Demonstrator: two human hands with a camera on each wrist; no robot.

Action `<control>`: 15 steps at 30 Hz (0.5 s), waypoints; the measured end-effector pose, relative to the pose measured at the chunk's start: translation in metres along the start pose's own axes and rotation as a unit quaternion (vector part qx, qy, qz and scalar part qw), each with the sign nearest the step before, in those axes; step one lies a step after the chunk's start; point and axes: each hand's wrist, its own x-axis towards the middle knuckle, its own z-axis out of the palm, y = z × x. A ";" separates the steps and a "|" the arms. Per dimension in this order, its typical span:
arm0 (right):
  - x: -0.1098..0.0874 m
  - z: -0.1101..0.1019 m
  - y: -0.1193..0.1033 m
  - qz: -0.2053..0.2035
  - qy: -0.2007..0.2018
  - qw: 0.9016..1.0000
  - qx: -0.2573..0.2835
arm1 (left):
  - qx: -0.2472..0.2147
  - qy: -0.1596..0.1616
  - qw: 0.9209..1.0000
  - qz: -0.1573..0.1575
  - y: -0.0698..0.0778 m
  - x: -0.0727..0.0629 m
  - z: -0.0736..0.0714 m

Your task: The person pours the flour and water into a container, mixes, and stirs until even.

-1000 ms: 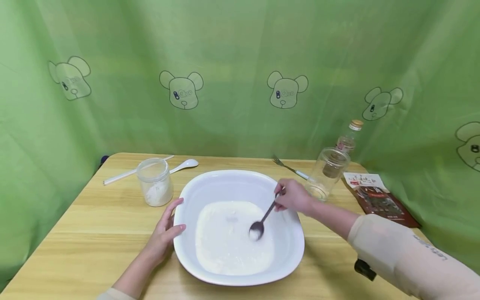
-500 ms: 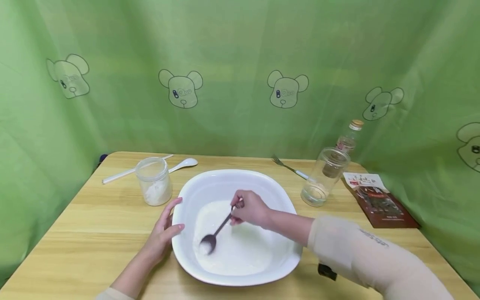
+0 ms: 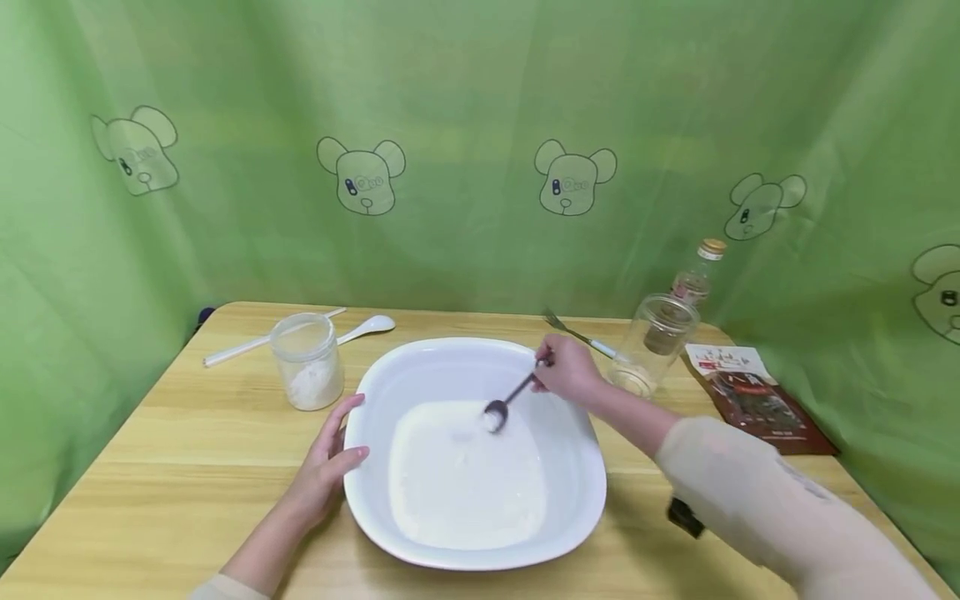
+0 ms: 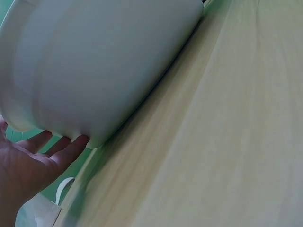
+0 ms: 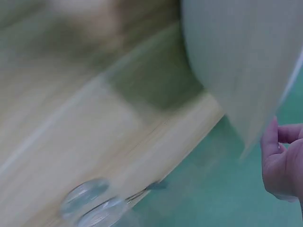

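A large white basin (image 3: 468,557) stands on the table, with smooth white contents (image 3: 465,487) over its bottom; whether liquid or powder, I cannot tell. My left hand (image 3: 326,462) touches the basin's left side, thumb and forefinger at the rim. In the left wrist view, its fairly straight fingers (image 4: 66,151) lie against the outer wall. Over the basin's right part, my right hand (image 3: 570,367) pinches the handle of a dark spoon (image 3: 497,414), slightly blurred, with something white in its bowl. The right wrist view shows the right hand (image 5: 284,158) beyond the basin's wall, spoon hidden.
A jar with white powder (image 3: 311,367), a white spoon (image 3: 371,325) and a white stick (image 3: 236,350) lie left of the basin. Toward the right are a fork (image 3: 577,333), a clear jar (image 3: 660,333), a corked bottle (image 3: 693,279) and a brown packet (image 3: 761,404).
My right hand has swept the dark spoon left across the basin, then back right and toward the far side. The left hand stays at the basin's rim.
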 end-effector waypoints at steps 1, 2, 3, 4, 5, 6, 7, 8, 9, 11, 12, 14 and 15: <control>0.006 0.007 -0.004 0.000 -0.001 1.000 0.015 | 0.000 -0.001 1.000 -0.001 0.000 0.000 0.000; 0.010 0.016 -0.008 0.001 -0.010 0.999 0.036 | -0.001 -0.003 1.000 -0.002 0.000 0.000 0.000; 0.012 0.024 -0.013 0.001 -0.025 0.998 0.051 | 0.000 -0.004 1.000 -0.002 0.000 0.001 0.000; 0.012 0.033 -0.018 -0.003 -0.043 0.997 0.067 | 0.001 -0.004 1.000 -0.002 0.000 0.001 0.000; 0.010 0.041 -0.023 -0.011 -0.064 0.995 0.080 | 0.001 -0.003 1.000 -0.001 0.000 0.001 0.000; 0.006 0.048 -0.028 -0.018 -0.088 0.992 0.091 | 0.002 -0.001 1.000 0.002 0.000 0.001 0.000; 0.001 0.054 -0.032 -0.025 -0.112 0.988 0.100 | 0.003 0.001 1.000 0.005 0.000 0.001 -0.001; -0.006 0.058 -0.035 -0.032 -0.140 0.984 0.106 | 0.003 0.001 1.000 0.007 0.000 0.001 -0.001; -0.014 0.060 -0.037 -0.036 -0.164 0.980 0.109 | 0.003 0.001 1.000 0.010 0.000 0.000 -0.001; -0.028 0.058 -0.036 -0.038 -0.208 0.971 0.116 | 0.004 0.000 1.000 0.012 0.001 0.000 -0.001; -0.034 0.054 -0.033 -0.032 -0.224 0.967 0.116 | 0.005 0.000 1.000 0.012 0.001 0.000 -0.001; -0.041 0.040 -0.023 -0.022 -0.243 0.964 0.108 | 0.006 0.001 1.000 0.010 0.002 0.000 -0.002; -0.042 0.030 -0.018 -0.015 -0.242 0.965 0.097 | 0.005 0.002 1.000 0.009 0.002 0.000 -0.002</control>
